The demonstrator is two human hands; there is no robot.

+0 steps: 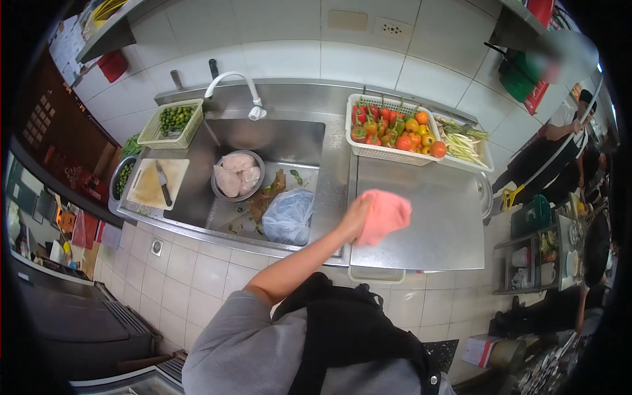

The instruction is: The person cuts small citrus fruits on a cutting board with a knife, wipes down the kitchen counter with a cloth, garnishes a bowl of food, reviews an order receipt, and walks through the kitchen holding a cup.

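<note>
Fingers (366, 212) under pink cloth (387, 214)

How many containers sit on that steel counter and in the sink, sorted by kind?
Baskets: 3 – limes, peppers and tomatoes, pale stalks
Metal bowls: 2 – meat, greens
Plastic bags: 1 – in the sink
Total: 6

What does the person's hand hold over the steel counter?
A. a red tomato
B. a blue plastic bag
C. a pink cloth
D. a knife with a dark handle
C: the hand grips a crumpled pink cloth over the flat stainless steel counter; the dark-handled knife lies on the pale cutting board, and the blue plastic bag sits in the sink.
</note>
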